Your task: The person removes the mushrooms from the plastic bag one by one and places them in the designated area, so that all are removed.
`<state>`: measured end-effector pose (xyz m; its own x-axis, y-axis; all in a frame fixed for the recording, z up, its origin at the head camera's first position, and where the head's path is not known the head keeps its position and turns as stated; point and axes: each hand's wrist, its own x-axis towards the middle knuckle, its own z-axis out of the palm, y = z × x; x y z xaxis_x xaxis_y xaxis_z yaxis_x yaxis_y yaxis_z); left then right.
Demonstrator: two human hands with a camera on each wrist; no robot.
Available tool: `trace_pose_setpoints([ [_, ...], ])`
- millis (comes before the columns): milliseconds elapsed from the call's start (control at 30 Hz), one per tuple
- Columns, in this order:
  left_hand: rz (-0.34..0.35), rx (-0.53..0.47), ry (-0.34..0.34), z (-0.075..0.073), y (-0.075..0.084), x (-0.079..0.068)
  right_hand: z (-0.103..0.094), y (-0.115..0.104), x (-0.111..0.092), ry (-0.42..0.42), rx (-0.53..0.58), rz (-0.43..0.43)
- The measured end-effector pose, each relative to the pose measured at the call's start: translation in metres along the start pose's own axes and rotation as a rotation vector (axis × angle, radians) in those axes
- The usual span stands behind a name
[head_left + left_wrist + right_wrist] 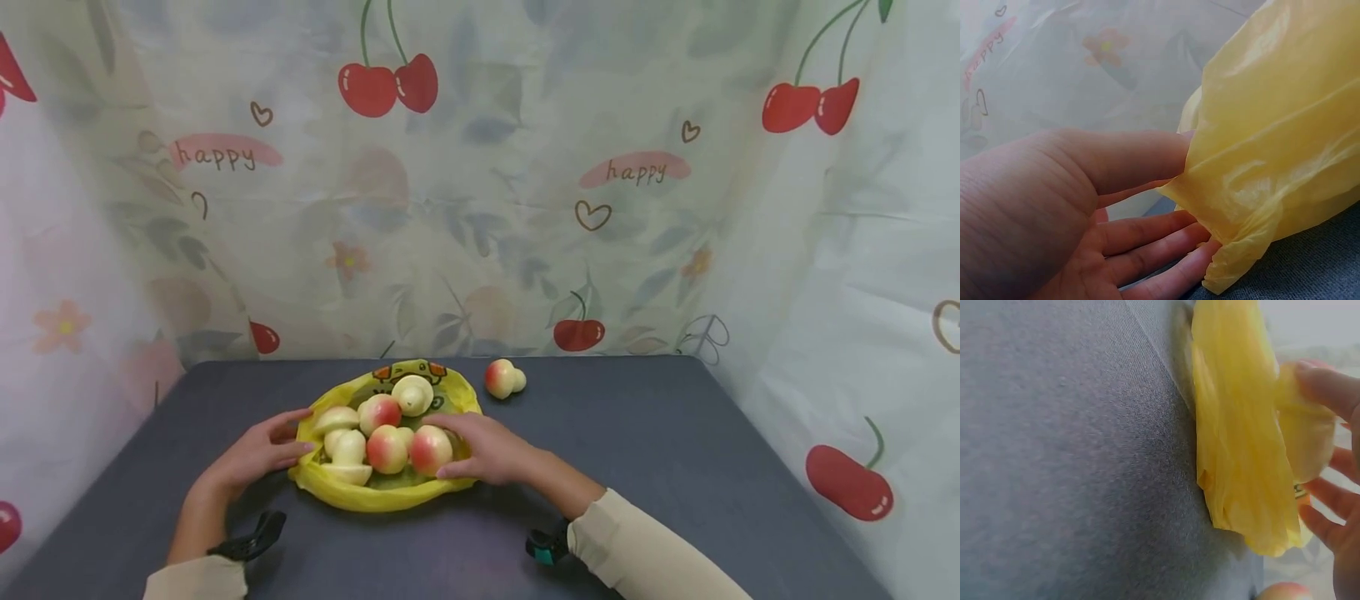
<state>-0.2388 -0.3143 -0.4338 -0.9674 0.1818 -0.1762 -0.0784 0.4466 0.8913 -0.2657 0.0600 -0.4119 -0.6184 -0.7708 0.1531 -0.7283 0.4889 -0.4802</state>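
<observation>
A yellow plastic bag (375, 498), its mouth spread wide, lies on the dark table with several cream and red-blushed mushroom-shaped pieces inside. Among them are a cream mushroom (412, 395) and a red-and-cream mushroom (387, 450). At the bag's left side, my left hand (258, 454) holds the rim between thumb and fingers; the thumb tip goes behind the yellow plastic (1272, 137) in the left wrist view. My right hand (498, 450) reaches over the right rim and grips another red-and-cream mushroom (431, 451), thumb on the near side, fingers beyond.
One more red-and-cream mushroom (504, 379) lies on the table (637, 450) behind the bag, to its right. Cloth curtains (480, 208) printed with cherries hang along the back and both sides. Each wrist wears a black strap (251, 540).
</observation>
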Motion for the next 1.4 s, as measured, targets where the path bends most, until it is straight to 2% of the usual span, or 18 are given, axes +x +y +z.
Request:
trace_pose_setpoints([
  [200,0.004,0.010,-0.002,0.002,0.000,0.000,-0.004,-0.001,-0.025,0.197,0.033,-0.019],
  [433,-0.002,0.019,0.003,0.002,0.002,-0.001,-0.009,0.008,-0.052,0.323,0.025,-0.044],
  [767,0.004,0.018,0.002,0.001,0.000,0.001,-0.017,0.037,-0.078,0.313,-0.061,0.002],
  [967,0.012,0.008,-0.005,0.002,0.002,-0.002,-0.023,0.057,-0.085,0.314,-0.111,0.046],
  [1400,0.008,0.002,-0.008,0.001,0.001,-0.001,-0.037,0.103,-0.088,0.339,-0.138,0.253],
])
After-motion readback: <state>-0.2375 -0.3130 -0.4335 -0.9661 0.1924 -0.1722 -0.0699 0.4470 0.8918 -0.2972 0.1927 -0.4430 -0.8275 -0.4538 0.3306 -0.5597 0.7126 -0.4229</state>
